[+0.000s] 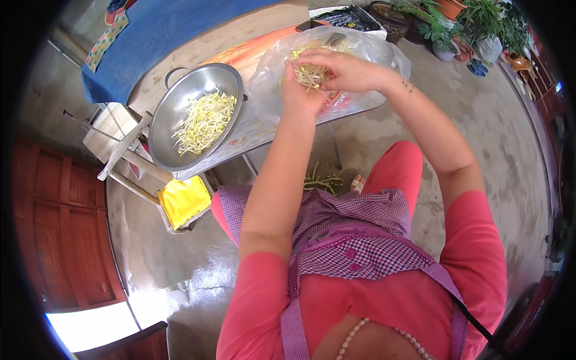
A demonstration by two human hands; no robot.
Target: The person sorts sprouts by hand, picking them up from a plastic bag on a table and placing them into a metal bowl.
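Observation:
My left hand [302, 92] and my right hand [344, 69] meet over a clear plastic bag [265, 85] on the low table. Between them is a bunch of bean sprouts [310, 75], with the fingers of both hands curled round it. More sprouts show in the bag behind my hands. To the left, a steel pan with a loop handle [164, 121] stands tilted at the table's end, and a heap of bean sprouts [207, 119] lies in it. My fingertips are partly hidden by the sprouts.
The patterned low table [252, 130] spans the space before me. A wooden chair frame [130, 139] and a yellow packet [184, 200] are at the left. Green bean-like scraps [321, 181] lie on the floor below. Potted plants [445, 40] stand at the back right; a blue cloth [166, 40] covers a surface behind.

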